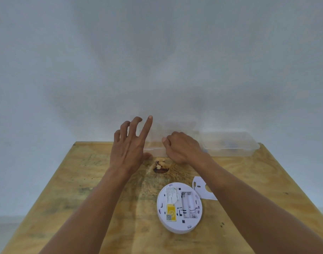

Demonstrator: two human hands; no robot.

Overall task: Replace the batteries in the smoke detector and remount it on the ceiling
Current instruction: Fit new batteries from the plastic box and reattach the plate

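Detector [179, 207] back-up, bay lengthwise away | left hand [128, 147] splayed; right hand [182, 147] fisted, contents unclear

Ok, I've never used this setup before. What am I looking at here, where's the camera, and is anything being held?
There is one picture, from a camera on the person's head, looking forward and down. No machine: two bare arms reach over a wooden table. The left hand is open, fingers spread. The right hand is curled at a clear plastic box by the wall; whether it grips anything is unclear. Nearer lies the smoke detector, back side up, battery bay open. Beside it lies a white mounting plate.
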